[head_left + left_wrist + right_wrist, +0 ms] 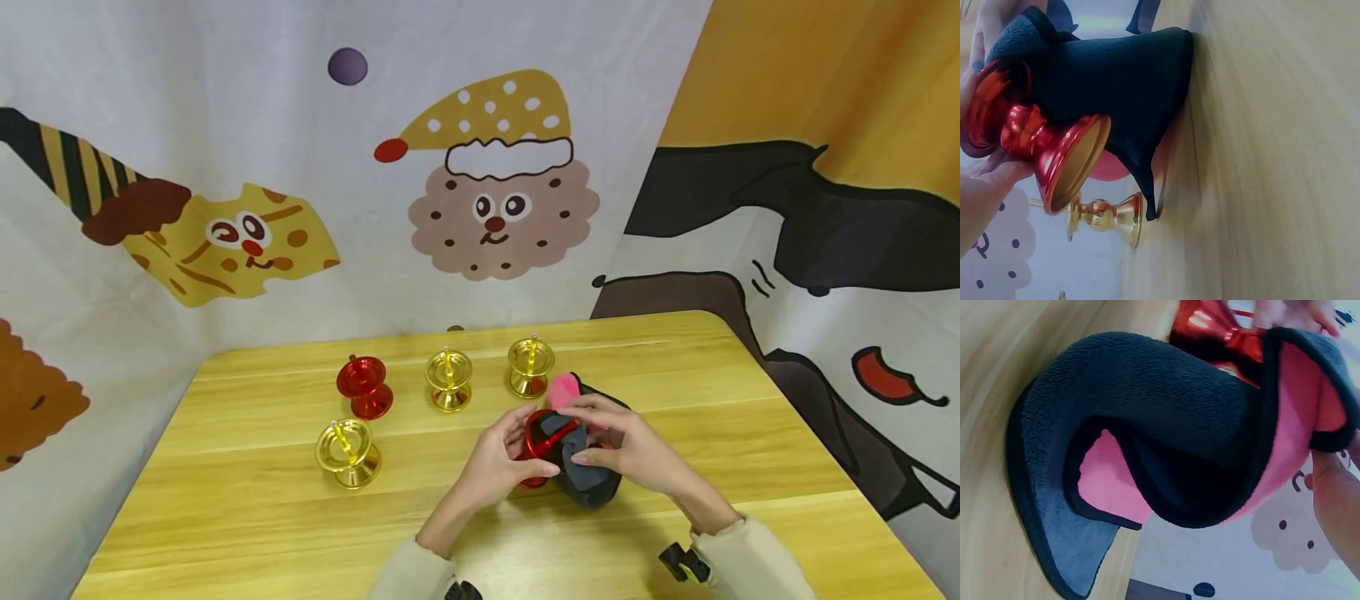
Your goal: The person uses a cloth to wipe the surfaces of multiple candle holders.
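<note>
My left hand (491, 458) grips a shiny red candle holder (1025, 134) with a flared foot and a thin central spike. It is tilted, its hollow foot raised off the table in the left wrist view. My right hand (633, 446) pinches a cleaning cloth (1147, 381), dark grey on one side and pink on the other, with black edging. Part of the cloth is tucked into the red holder's bowl beside the spike. The rest drapes down in folds to the tabletop. Some right fingers are hidden behind the cloth in the right wrist view.
Another red candle holder (365, 383) stands upright at the back left of the wooden table (247, 500). Three gold ones stand upright too: one front left (347, 450), one back middle (448, 371), one behind the cloth (531, 360). A cartoon-printed curtain (300, 150) hangs behind.
</note>
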Demonstrator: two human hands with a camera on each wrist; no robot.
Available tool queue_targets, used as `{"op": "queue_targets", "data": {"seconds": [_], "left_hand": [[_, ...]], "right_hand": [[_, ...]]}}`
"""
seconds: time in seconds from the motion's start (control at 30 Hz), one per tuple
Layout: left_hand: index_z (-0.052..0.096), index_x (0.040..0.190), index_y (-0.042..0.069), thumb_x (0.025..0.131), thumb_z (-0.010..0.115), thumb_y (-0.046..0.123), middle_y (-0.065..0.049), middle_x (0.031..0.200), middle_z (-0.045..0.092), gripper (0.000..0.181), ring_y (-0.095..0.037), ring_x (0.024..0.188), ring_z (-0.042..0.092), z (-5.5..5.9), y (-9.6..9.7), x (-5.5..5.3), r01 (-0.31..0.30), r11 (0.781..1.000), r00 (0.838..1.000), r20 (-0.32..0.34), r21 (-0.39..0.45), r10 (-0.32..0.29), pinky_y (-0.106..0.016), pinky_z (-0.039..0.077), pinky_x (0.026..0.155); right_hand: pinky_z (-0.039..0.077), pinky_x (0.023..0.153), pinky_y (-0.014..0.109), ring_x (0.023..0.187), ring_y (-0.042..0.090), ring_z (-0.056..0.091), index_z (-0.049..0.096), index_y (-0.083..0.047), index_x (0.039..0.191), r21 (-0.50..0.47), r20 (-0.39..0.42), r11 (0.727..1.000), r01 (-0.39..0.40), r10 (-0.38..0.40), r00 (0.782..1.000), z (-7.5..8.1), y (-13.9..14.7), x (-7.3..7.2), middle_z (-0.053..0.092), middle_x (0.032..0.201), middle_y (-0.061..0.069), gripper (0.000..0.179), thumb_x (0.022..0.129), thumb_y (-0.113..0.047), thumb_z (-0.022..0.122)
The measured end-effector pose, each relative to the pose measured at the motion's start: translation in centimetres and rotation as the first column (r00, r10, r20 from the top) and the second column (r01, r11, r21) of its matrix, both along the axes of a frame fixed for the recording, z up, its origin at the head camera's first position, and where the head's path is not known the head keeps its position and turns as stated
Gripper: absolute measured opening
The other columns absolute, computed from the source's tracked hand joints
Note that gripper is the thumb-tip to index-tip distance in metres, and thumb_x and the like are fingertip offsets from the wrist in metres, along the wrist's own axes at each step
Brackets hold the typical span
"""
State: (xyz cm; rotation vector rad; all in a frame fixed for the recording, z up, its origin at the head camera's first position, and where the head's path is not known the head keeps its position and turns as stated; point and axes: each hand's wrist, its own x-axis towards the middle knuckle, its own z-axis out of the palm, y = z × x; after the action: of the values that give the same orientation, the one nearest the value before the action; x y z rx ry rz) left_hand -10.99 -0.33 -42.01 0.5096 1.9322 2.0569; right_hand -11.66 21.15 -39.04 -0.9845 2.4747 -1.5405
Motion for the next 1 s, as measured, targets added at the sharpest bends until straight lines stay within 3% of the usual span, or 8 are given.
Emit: {"op": "queue_targets", "data": {"seconds": [0.27, 0.53, 0.63, 0.77, 0.87, 1.0], "left_hand": [[0.044, 0.128, 0.001, 0.077, 0.073, 0.004, -0.012, 0.123, 0.053, 0.059, -0.021, 0.112, 0.051, -0.3, 0.1, -0.1, 0.012, 1.0, 0.999, -0.036, -0.012, -0.012, -0.028, 0.041, 0.096], [0.037, 0.134, -0.003, 0.081, 0.067, 0.003, -0.016, 0.13, 0.047, 0.061, -0.022, 0.118, 0.047, -0.4, 0.0, -0.1, 0.097, 0.995, 0.993, -0.059, -0.025, -0.098, -0.025, 0.041, 0.096], [0.035, 0.135, 0.0, 0.08, 0.069, 0.005, -0.014, 0.13, 0.046, 0.064, -0.022, 0.118, 0.047, -0.2, -0.1, -0.1, 0.102, 0.993, 0.992, -0.068, -0.064, -0.107, -0.025, 0.041, 0.095], [0.033, 0.138, 0.005, 0.075, 0.075, 0.008, -0.009, 0.126, 0.049, 0.075, -0.02, 0.116, 0.048, -0.1, -0.4, -0.3, 0.06, 0.989, 0.995, -0.071, -0.137, -0.071, -0.025, 0.042, 0.095], [0.036, 0.136, 0.003, 0.073, 0.077, 0.008, -0.01, 0.122, 0.051, 0.075, -0.022, 0.112, 0.051, 0.0, -0.8, -0.6, 0.022, 0.992, 0.998, -0.048, -0.128, -0.028, -0.026, 0.045, 0.091], [0.042, 0.13, -0.003, 0.074, 0.075, 0.005, -0.015, 0.12, 0.052, 0.066, -0.026, 0.109, 0.051, 0.0, -1.3, -1.0, -0.063, 0.997, 0.998, -0.004, -0.048, 0.063, -0.029, 0.049, 0.086]], "right_hand": [[0.051, 0.057, 0.022, 0.086, 0.011, 0.054, 0.065, -0.002, 0.104, -0.003, -0.079, 1.0, 0.024, -0.024, 0.997, -0.7, -1.1, -0.3, 0.054, 0.109, 0.012, 0.033, 0.072, -0.002, 0.074], [0.05, 0.07, 0.022, 0.088, 0.016, 0.054, 0.068, -0.006, 0.09, -0.075, -0.146, 0.996, 0.043, -0.053, 0.988, -1.3, -1.6, -0.1, 0.058, 0.095, 0.011, 0.024, 0.069, 0.0, 0.077], [0.049, 0.071, 0.021, 0.089, 0.016, 0.054, 0.068, -0.005, 0.09, -0.098, -0.127, 0.995, 0.034, -0.047, 0.991, -1.1, -1.5, -0.1, 0.058, 0.096, 0.013, 0.023, 0.069, 0.001, 0.076], [0.052, 0.07, 0.024, 0.09, 0.017, 0.055, 0.067, 0.002, 0.096, -0.156, -0.057, 0.988, 0.002, -0.011, 0.998, -0.3, -0.6, -0.2, 0.057, 0.1, 0.018, 0.026, 0.071, 0.007, 0.072], [0.053, 0.071, 0.024, 0.089, 0.016, 0.056, 0.066, 0.004, 0.099, -0.188, 0.014, 0.975, 0.116, -0.116, 0.993, 0.9, 0.6, -0.2, 0.057, 0.101, 0.014, 0.027, 0.073, 0.009, 0.07], [0.051, 0.07, 0.02, 0.083, 0.013, 0.056, 0.063, 0.003, 0.101, -0.208, 0.075, 0.924, 0.32, -0.311, 0.947, 2.0, 1.5, 0.0, 0.06, 0.098, 0.007, 0.03, 0.073, 0.008, 0.071]]}}
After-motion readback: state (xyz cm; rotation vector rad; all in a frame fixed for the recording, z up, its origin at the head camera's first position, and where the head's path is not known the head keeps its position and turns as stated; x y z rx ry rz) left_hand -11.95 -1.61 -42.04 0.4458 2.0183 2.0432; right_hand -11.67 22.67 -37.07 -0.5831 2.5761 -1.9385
